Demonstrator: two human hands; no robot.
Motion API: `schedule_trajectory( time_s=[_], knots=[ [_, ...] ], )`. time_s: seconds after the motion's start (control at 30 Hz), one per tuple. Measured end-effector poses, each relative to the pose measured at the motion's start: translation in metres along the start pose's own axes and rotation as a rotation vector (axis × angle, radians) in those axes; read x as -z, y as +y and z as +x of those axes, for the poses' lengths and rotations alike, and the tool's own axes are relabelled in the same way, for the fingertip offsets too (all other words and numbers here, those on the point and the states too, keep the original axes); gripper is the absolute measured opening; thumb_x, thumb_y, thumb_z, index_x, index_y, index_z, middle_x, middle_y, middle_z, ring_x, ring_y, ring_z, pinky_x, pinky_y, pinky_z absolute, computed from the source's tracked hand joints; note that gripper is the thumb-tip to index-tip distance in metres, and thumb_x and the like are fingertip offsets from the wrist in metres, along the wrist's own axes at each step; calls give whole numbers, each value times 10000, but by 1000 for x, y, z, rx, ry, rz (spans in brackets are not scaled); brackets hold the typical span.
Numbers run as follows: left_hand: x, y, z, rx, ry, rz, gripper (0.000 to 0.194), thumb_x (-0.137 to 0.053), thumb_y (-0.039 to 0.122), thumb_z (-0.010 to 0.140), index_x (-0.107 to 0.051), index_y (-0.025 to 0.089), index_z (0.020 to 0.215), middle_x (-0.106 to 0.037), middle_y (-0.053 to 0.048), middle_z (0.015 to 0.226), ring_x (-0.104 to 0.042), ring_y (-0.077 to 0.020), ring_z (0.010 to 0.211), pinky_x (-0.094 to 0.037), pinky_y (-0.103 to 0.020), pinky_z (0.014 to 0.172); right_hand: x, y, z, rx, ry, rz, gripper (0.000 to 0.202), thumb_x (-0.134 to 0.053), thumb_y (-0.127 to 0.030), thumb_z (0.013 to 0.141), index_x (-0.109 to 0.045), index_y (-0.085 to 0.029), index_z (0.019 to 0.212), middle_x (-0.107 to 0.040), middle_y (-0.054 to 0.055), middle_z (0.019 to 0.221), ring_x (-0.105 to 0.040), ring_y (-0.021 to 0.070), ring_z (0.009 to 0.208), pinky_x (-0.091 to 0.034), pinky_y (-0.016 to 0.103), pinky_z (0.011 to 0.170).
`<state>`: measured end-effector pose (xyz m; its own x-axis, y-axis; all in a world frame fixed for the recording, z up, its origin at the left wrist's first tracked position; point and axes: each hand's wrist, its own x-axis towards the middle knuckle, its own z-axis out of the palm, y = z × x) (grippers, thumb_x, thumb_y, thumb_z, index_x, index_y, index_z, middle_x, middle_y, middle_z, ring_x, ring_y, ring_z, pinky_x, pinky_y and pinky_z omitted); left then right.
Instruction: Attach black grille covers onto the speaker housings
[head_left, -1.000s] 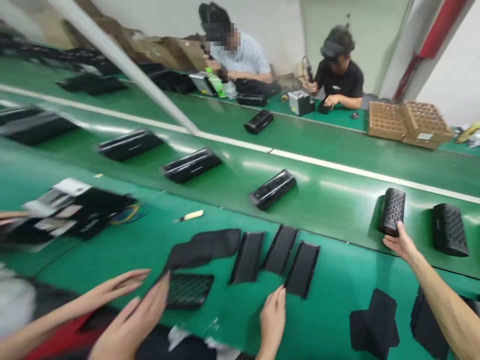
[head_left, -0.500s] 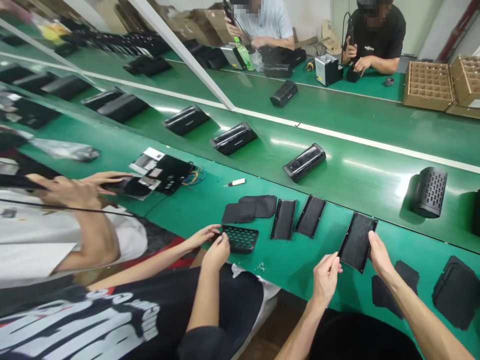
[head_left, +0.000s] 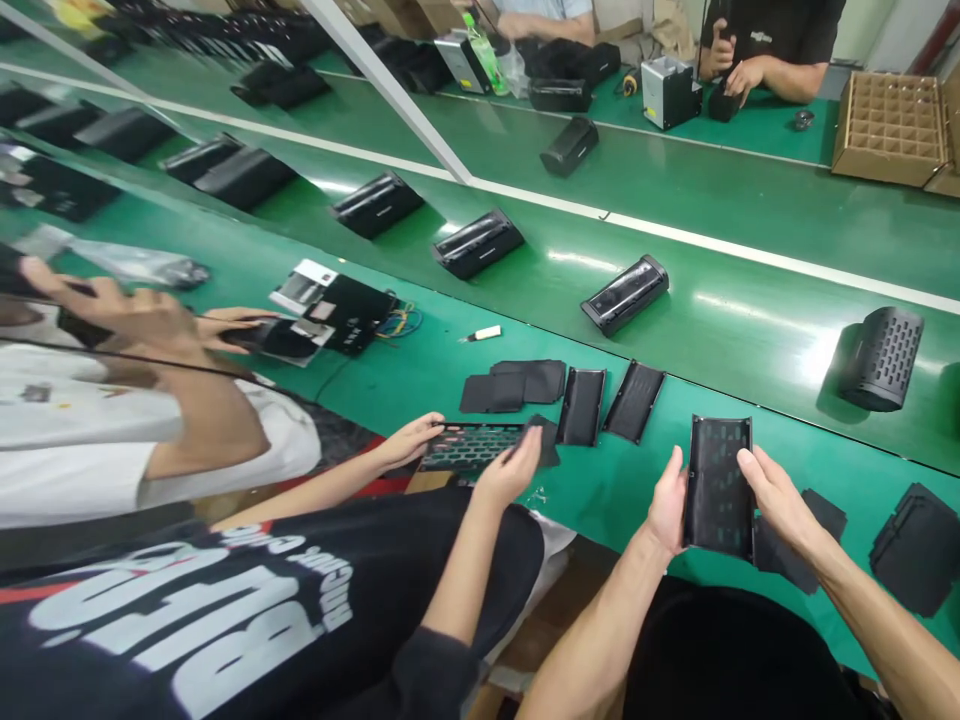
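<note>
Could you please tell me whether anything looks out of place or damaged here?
One thing stands out: a pale-handled tool, perhaps a cutter, lies loose on the green tabletop near the black sheets, its thin tip seemingly uncovered. The black panel between the left hand and right hand shows no clear damage.

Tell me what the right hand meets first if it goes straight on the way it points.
The right hand would first meet the black panel it touches; what comes beyond is hard to judge, depth being unclear.
</note>
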<state>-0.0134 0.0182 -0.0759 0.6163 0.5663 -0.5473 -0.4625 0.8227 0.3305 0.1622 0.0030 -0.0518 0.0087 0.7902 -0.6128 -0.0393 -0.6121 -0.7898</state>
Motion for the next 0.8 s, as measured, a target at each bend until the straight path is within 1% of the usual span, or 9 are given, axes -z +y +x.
schedule_trajectory(
  time_s=[0.17,0.23,0.3,0.4,0.47,0.53,0.6,0.7,0.8],
  knots=[
    [-6,-2,-6,-1,-54,-67,866,-474,821,922,-685,115,1379,-733,-196,1355,-603,-428,1377,-440,-578,1185,12,2,13,4,37,-157,641,-603,-826,884,-807,-250,1076,-784,72,943,-681,335,937,-580,434,790],
    [-9,-3,-6,4,-57,-65,876,-468,828,926,-693,108,1372,-733,-192,1360,-586,-414,1403,-423,-547,1210,18,2,22,-15,68,-174,718,-567,-867,870,-811,-224,1075,-769,86,921,-659,298,827,-540,394,680],
    [-13,-4,-5,-29,-38,-60,867,-474,822,938,-683,116,1395,-722,-178,1387,-571,-391,1425,-414,-512,1226,23,0,29,-40,59,-126,796,-551,-899,848,-808,-199,1125,-769,101,956,-646,267,782,-497,356,618],
    [-14,-7,1,-117,20,-72,808,-497,783,964,-648,151,1444,-707,-156,1418,-590,-359,1407,-450,-485,1198,23,-4,31,-65,-14,-2,785,-552,-871,873,-787,-210,1224,-781,125,1148,-687,288,938,-520,347,691],
    [-12,-9,6,-149,68,-94,753,-520,751,977,-630,184,1460,-719,-138,1400,-633,-339,1354,-491,-469,1151,20,-5,28,-64,-44,34,672,-628,-789,894,-768,-248,1266,-758,112,1287,-676,322,1104,-539,372,794],
    [-7,-11,10,-149,100,-124,725,-550,737,973,-628,199,1453,-742,-126,1354,-672,-321,1288,-523,-443,1099,18,-4,25,-70,-43,36,594,-729,-702,872,-756,-269,1276,-738,95,1352,-653,341,1186,-537,389,847],
    [-4,-11,12,-146,114,-149,720,-591,732,955,-634,200,1438,-760,-123,1305,-689,-318,1250,-537,-429,1062,18,-4,25,-92,-35,47,592,-757,-675,856,-746,-262,1281,-736,101,1357,-653,350,1198,-538,402,858],
    [-2,-6,11,-176,136,-168,694,-624,710,947,-655,203,1420,-763,-134,1289,-686,-339,1254,-524,-460,1073,19,-6,33,-112,-26,58,671,-693,-739,866,-716,-235,1309,-747,140,1315,-671,358,1170,-544,425,848],
    [-3,1,9,-206,126,-198,594,-609,659,972,-710,231,1371,-774,-137,1263,-689,-347,1259,-511,-491,1092,17,-12,43,-106,-88,-34,714,-741,-709,841,-654,-241,1374,-735,141,1328,-673,356,1174,-552,437,858]
  ],
)
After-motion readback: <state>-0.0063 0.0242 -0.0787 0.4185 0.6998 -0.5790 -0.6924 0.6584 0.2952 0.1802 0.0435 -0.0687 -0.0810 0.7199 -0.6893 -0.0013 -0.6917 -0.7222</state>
